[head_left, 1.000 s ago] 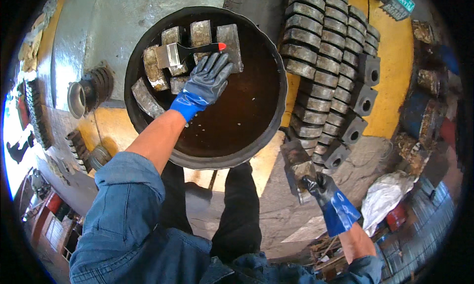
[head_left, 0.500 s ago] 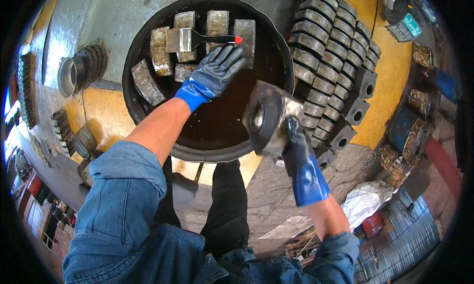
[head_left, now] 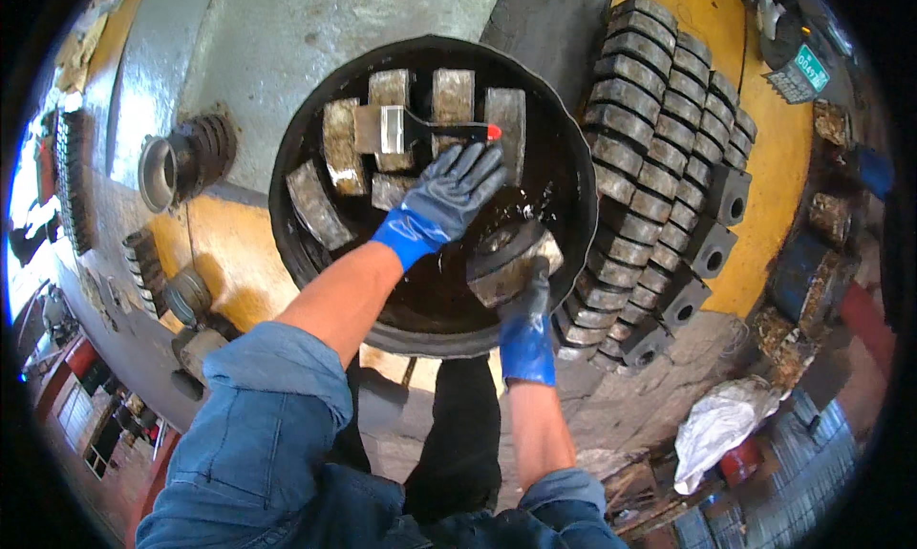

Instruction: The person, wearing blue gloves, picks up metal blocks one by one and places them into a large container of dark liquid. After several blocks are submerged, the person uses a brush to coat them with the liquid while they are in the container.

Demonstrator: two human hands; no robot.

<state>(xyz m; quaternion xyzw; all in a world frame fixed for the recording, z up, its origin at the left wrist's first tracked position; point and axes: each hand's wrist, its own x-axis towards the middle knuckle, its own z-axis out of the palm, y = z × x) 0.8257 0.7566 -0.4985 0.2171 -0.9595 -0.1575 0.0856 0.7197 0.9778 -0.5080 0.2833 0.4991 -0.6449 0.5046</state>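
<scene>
My left hand [head_left: 447,200], in a blue and dark grey glove, is open over a round black tub [head_left: 430,344]. Its fingers stretch out just below the handle of a flat paintbrush [head_left: 420,131], which lies across several curved metal blocks [head_left: 344,148] in the tub. My right hand [head_left: 530,306], gloved alike, grips a heavy metal block [head_left: 506,263] with a round hollow in it. That block is low in the right side of the tub, at the dark liquid [head_left: 425,301], where white flecks of splash show. The fingers beneath the block are hidden.
Several rows of stacked curved metal blocks [head_left: 630,119] stand close to the tub's right side. Blocks with round holes [head_left: 712,258] line their outer edge. Metal rings [head_left: 172,167] sit to the left. A white sack [head_left: 721,425] lies at the lower right.
My right hand has brought the metal block leftward and down from beside the tub's rim into the tub. My left hand and the paintbrush keep their places over the blocks; the whole view has shifted.
</scene>
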